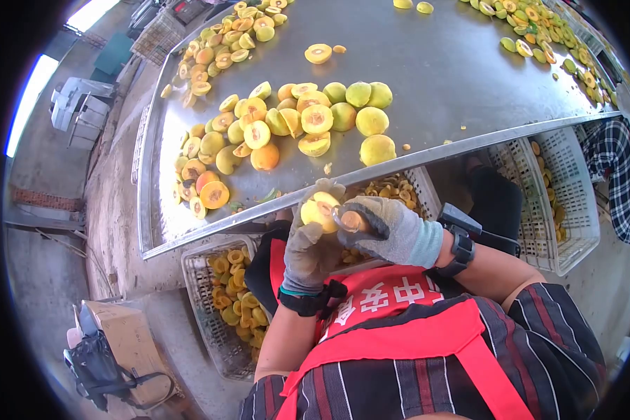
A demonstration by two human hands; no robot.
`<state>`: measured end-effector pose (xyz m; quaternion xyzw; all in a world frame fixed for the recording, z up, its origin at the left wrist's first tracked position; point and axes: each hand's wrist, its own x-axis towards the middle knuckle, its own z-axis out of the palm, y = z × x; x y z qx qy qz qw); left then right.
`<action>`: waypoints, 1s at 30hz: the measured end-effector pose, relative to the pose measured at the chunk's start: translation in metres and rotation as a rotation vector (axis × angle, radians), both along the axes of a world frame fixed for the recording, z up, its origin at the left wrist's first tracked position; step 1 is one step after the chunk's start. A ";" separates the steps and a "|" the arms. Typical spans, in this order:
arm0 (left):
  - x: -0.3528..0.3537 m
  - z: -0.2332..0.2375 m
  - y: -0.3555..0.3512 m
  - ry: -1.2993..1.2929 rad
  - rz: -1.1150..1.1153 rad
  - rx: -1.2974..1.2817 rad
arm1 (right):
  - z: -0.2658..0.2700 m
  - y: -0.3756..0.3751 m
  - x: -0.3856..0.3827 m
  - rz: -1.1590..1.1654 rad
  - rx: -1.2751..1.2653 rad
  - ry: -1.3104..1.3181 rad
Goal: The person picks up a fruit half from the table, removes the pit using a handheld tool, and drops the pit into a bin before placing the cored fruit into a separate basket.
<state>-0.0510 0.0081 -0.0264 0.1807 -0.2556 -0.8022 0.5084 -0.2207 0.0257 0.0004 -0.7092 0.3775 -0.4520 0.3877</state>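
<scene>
In front of my apron, just below the table edge, both gloved hands meet. My left hand [306, 252] is closed around a yellow peach half [318, 210], its cut face turned up. Against it, my right hand [395, 227] grips a small tool with a round, brown, wood-like end [353, 222]; its working end is mostly hidden by fingers and fruit. Beyond my hands, whole and halved peaches [317, 119] lie in a pile on the metal table [427, 77]. Some halves show reddish centres.
The table's raised rim [385, 170] runs close in front. Below stand plastic crates holding peach pieces: a left crate [189, 269], one behind my hands, and a right crate [574, 182]. More peaches [532, 28] lie at far right, near a person's plaid sleeve [612, 164]. A cardboard box [133, 336] sits lower left.
</scene>
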 end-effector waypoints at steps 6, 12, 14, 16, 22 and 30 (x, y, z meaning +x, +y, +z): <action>0.007 0.007 0.004 -0.195 0.063 -0.167 | 0.007 0.000 -0.008 -0.004 0.260 0.225; 0.002 0.010 0.013 -0.380 0.058 -0.208 | 0.008 0.002 -0.005 0.009 0.098 0.415; 0.000 0.009 0.015 -0.380 0.090 -0.198 | 0.007 0.002 -0.002 -0.016 0.090 0.407; 0.000 0.008 0.016 -0.380 0.123 -0.187 | 0.004 0.001 0.000 -0.003 0.069 0.407; -0.004 0.006 0.016 -0.497 0.219 -0.304 | 0.006 0.010 0.008 0.031 0.192 0.479; 0.000 0.007 0.008 -0.603 0.153 -0.204 | 0.005 0.011 0.006 0.204 0.350 0.377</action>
